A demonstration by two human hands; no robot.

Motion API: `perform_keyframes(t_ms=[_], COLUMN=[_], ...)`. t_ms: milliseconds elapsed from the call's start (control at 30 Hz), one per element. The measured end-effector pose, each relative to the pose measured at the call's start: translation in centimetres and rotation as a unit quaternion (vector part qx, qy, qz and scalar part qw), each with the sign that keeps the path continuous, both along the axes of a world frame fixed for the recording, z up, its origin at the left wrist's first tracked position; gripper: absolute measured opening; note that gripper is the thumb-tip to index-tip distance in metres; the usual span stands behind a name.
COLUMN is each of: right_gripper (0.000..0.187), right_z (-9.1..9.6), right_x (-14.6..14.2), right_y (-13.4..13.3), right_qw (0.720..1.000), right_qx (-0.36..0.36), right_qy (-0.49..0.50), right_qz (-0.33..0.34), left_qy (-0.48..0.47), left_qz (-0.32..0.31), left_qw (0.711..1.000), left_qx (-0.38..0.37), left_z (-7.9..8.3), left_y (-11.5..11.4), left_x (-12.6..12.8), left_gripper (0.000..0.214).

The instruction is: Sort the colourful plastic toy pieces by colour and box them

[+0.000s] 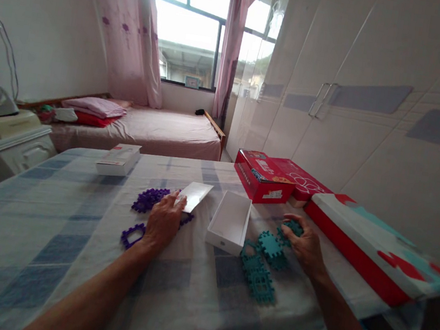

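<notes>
My left hand (165,218) has its fingers at the near left end of a flat white card (198,196) and grips it there. Partly under that hand lies a pile of purple interlocking plastic pieces (148,200); a single purple frame-shaped piece (133,236) is nearer me. On the right, my right hand (307,247) curls its thumb and fingers round a teal interlocking piece (293,228). Beside it, more teal pieces (259,280) are spread on the cloth, some overlapping. Between both hands sits an open white box (229,223), its inside facing up.
A checked cloth covers the table (77,276). At the back left is another white box (118,160). A red box (263,177), a flatter red box (302,181) and a long white-and-red box (380,250) line the right side. Beyond are a bed (171,131) and wardrobe (366,54).
</notes>
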State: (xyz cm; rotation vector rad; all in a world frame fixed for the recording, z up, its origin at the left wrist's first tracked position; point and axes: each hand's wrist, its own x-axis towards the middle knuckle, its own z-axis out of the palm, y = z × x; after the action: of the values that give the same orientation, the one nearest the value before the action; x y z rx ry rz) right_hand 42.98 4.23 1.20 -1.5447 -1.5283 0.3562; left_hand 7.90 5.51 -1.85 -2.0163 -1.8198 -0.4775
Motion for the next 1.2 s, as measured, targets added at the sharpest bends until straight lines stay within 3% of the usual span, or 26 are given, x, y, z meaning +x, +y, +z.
perform_keyframes(t_ms=[100, 200, 333, 400, 533, 633, 700, 833, 1000, 1200], right_gripper=[0.037, 0.037, 0.05, 0.054, 0.047, 0.051, 0.057, 0.061, 0.05, 0.052], right_z=[2.4, 4.0, 4.1, 3.7, 2.5, 0.5, -1.1, -3.2, -3.0, -3.1], right_x=[-1.8, -5.2, -9.5, -10.1, -7.5, -4.4, -2.9, -2.3, -3.1, -2.3], right_y=[0.8, 2.3, 4.3, 4.4, 2.5, 0.4, -0.8, -1.9, -2.1, -1.7], right_qw=[0.996, 0.988, 0.974, 0.978, 0.982, 0.979, 0.973, 0.964, 0.971, 0.984], right_qx=[0.011, 0.024, -0.021, -0.008, 0.048, -0.011, -0.061, -0.087, -0.063, -0.042], right_qy=[0.08, 0.098, 0.09, 0.027, -0.13, -0.188, -0.207, -0.237, -0.225, -0.171], right_qz=[0.037, 0.113, 0.205, 0.209, 0.125, 0.074, 0.075, 0.077, 0.059, 0.039], left_qy=[0.008, 0.006, -0.008, -0.014, -0.009, -0.004, -0.004, -0.006, -0.006, -0.009], left_qz=[-0.01, -0.02, -0.029, -0.03, -0.03, -0.025, -0.023, -0.02, -0.025, -0.029], left_qw=[1.0, 0.999, 0.999, 0.999, 0.999, 0.999, 0.999, 0.999, 0.999, 0.999], left_qx=[-0.021, -0.029, -0.03, -0.03, -0.034, -0.04, -0.042, -0.044, -0.044, -0.038], left_z=[-0.1, -0.1, -0.2, -0.3, -0.2, -0.1, -0.1, 0.0, 0.1, -0.2], left_y=[0.1, 0.1, 0.1, 0.1, 0.0, 0.1, 0.1, 0.1, -0.1, 0.1], left_x=[0.1, 0.1, -0.2, -0.3, -0.3, -0.2, -0.1, -0.1, -0.2, -0.3], left_gripper=[0.039, 0.039, 0.039, 0.038, 0.037, 0.037, 0.038, 0.038, 0.038, 0.037])
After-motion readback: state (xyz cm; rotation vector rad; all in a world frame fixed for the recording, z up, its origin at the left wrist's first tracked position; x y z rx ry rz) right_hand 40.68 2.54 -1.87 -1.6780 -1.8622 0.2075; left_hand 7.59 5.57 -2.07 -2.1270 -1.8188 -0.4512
